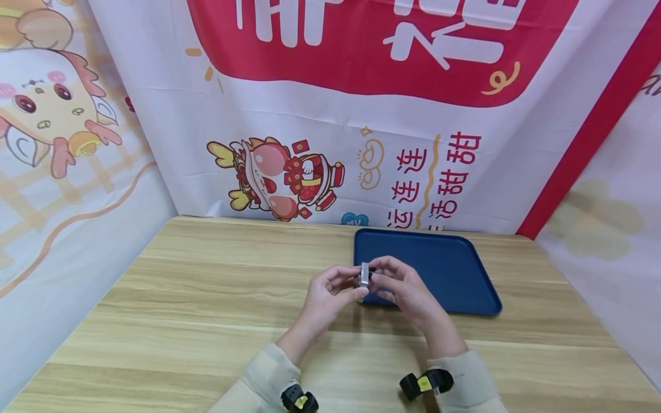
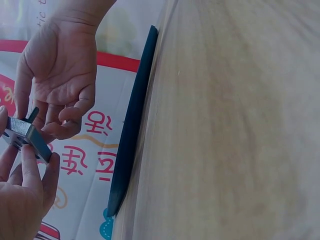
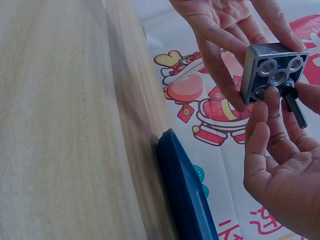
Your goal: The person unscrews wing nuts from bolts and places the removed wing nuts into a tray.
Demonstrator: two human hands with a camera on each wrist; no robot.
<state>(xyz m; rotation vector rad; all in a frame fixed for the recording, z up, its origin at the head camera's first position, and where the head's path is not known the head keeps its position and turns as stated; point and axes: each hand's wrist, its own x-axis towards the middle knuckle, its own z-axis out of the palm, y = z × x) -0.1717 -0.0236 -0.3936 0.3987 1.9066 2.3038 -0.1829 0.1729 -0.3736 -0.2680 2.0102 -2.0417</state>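
Note:
A small square metal block with round holes in its face is gripped along its edges by my left hand. In the right wrist view a dark threaded bolt juts out by one corner of that face. My right hand pinches the bolt with thumb and fingers, and one fingertip lies against the block's holed face. From the left wrist the bolt is seen close to the block. How deep the bolt sits in the corner hole is hidden. Both hands are held above the table.
A dark blue tray lies on the wooden table at the back right, partly behind my right hand. A printed cloth hangs along the table's far edge. Black straps are on both wrists.

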